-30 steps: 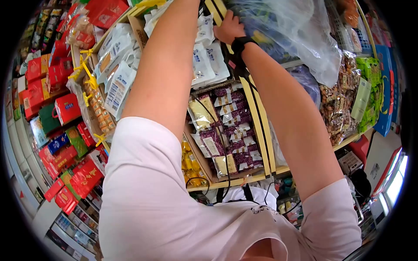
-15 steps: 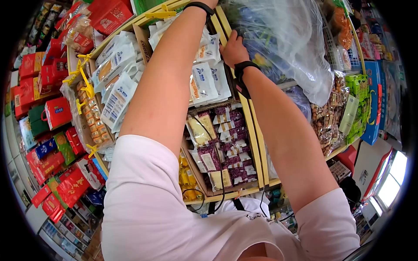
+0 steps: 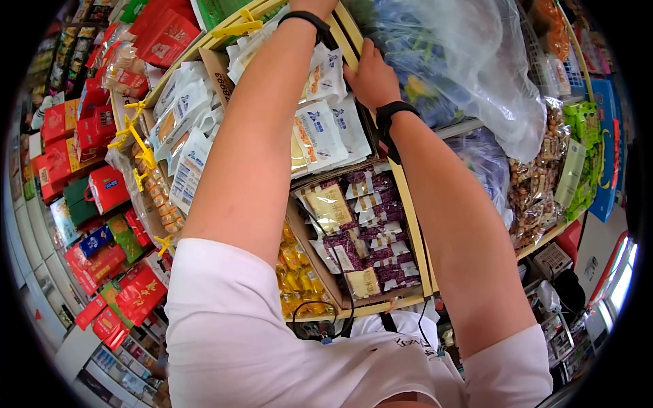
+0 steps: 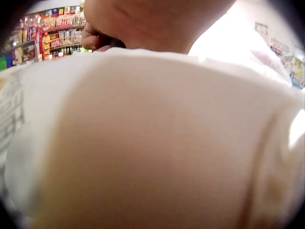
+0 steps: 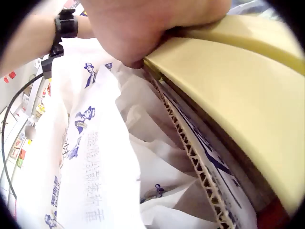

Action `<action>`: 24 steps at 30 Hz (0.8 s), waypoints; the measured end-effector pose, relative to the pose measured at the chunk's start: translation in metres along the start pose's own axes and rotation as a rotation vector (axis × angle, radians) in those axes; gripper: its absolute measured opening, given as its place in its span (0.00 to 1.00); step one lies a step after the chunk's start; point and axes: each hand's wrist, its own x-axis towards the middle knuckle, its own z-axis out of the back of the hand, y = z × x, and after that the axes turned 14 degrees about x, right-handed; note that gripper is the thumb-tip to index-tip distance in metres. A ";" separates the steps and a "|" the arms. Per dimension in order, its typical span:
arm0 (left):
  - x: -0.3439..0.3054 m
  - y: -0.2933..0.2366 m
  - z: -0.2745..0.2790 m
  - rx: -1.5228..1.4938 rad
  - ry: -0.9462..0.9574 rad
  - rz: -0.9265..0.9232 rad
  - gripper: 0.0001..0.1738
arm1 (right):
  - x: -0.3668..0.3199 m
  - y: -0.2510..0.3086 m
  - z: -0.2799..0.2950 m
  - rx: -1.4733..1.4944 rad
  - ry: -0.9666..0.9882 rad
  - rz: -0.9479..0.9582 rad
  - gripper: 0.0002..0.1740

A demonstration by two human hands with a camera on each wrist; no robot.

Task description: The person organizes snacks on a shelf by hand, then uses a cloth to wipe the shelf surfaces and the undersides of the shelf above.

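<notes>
A shopper-lined display bin's rim, pale yellow (image 5: 238,95), runs under a person's right hand (image 3: 374,78), at one o'clock in the head view; the fingers lie over the edge, though whether they grip it cannot be told. The white packets (image 3: 320,132) stand packed at twelve o'clock, just beside that hand, in a cardboard box (image 5: 190,148). Between the box's corrugated edge and the rim runs only a narrow slot; more room opens inside, where the packets sag away from the cardboard. A clear plastic sheet (image 3: 486,81) borders the right hand toward two o'clock, while purple packets (image 3: 381,231) fill the compartment near four.

The left hand (image 4: 157,21) is cut off at twelve o'clock in the head view. The left wrist camera shows its heel and some bent fingers at the top, above a pale package (image 4: 133,124), blurred and close; what it holds cannot be told. That view alone adds stocked shelves (image 4: 62,33) at ten o'clock; the right wrist camera alone shows the corrugated edge up close.
</notes>
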 end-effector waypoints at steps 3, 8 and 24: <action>0.002 0.001 0.001 0.020 0.097 0.021 0.12 | 0.001 -0.001 -0.001 0.011 0.009 -0.035 0.36; -0.028 -0.023 0.057 0.040 0.281 -0.101 0.18 | -0.001 0.005 0.002 0.044 0.024 -0.104 0.38; -0.039 -0.025 0.079 -0.057 0.414 -0.251 0.18 | -0.005 0.001 0.002 0.061 -0.011 -0.054 0.39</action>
